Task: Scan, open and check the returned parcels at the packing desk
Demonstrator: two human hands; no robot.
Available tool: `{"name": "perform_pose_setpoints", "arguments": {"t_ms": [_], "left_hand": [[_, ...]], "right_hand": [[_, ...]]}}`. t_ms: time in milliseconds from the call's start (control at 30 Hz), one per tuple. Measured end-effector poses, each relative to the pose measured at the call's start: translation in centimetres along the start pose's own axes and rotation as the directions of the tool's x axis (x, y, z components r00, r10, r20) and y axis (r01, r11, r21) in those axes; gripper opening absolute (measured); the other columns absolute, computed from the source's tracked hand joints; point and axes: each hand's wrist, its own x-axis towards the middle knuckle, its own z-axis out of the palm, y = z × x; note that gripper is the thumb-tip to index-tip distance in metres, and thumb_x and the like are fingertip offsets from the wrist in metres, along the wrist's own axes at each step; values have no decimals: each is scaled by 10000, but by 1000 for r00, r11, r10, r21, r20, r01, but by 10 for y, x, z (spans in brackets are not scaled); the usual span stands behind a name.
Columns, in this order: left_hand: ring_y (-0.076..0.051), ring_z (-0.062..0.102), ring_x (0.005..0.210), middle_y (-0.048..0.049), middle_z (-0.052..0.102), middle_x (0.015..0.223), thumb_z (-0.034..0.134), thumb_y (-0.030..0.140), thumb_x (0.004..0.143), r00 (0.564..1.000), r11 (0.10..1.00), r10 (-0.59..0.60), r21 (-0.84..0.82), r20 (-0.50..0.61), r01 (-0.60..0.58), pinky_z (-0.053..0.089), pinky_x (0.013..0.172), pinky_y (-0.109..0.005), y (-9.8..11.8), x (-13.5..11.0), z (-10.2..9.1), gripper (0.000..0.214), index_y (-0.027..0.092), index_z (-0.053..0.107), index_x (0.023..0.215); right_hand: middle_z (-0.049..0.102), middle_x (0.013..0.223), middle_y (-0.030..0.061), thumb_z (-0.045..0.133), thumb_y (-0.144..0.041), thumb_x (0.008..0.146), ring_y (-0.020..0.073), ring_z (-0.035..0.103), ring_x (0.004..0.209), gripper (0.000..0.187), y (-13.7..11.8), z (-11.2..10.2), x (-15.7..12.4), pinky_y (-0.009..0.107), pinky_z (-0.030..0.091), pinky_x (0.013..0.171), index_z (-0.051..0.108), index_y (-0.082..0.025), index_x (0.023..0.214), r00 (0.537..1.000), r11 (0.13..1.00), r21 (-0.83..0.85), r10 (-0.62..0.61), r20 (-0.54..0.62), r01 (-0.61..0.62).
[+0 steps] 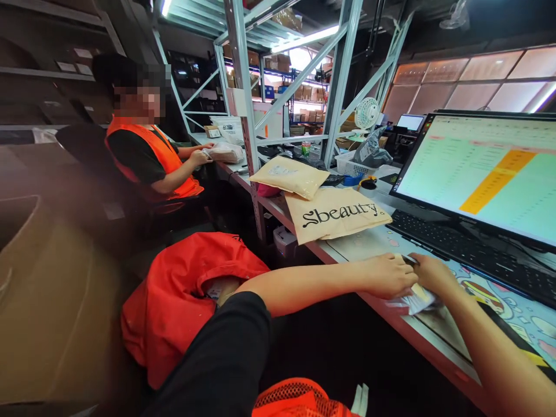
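My left hand [386, 277] and my right hand [430, 275] meet over the desk edge, both pinching a small white plastic packet [412, 299]. A small dark item [409, 260] shows between my fingers, but I cannot tell what it is. Beyond my hands, a tan "Sbeauty" mailer bag [336, 214] lies flat on the desk. A padded tan mailer [284, 178] rests past it, partly over a red item. A cartoon-printed desk mat [486, 295] lies under my right forearm.
A black keyboard [469, 249] and a spreadsheet monitor [482, 168] stand to the right. A co-worker in an orange vest [152, 156] handles a parcel [223, 152] farther along. A red bag [182, 295] and a cardboard box [47, 301] sit left, below the desk; metal shelving [341, 75] rises behind.
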Motion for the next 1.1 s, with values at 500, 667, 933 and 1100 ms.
{"name": "perform_pose_setpoints", "arguments": {"t_ms": [500,667,933,1100], "left_hand": [[-300,621,1118,-127,672,1152,638,706,917,933,931,-322,-232,-163,281,474,947,-413,41,-73,-2,556,173,637,1077],[-279,586,1217,-115,637,1275,703,557,943,716,820,-562,-390,-415,418,469,1089,-440,47,-94,-28,443,223,623,1223],[-230,667,1059,-54,695,1132,804,464,891,731,673,-652,-598,-203,435,556,950,-366,67,-114,-22,446,215,596,1197],[-226,629,998,-51,684,1070,809,350,891,736,655,-676,-488,-39,576,565,877,-363,91,-136,-7,271,190,634,1022]], "right_hand": [[722,779,27,838,-549,636,121,548,626,496,-54,-78,-29,232,373,550,780,-148,921,992,327,940,103,72,-102],[715,789,24,802,-540,746,136,565,668,401,-80,-86,-77,231,394,572,785,-164,884,995,360,929,-23,100,-85],[672,787,29,629,-581,886,163,552,744,425,-116,-50,-119,261,430,662,737,-177,813,996,433,901,-57,63,-33],[650,732,26,659,-546,840,157,523,705,396,-126,-17,-130,264,399,635,715,-165,747,988,411,903,-36,151,-123]]}}
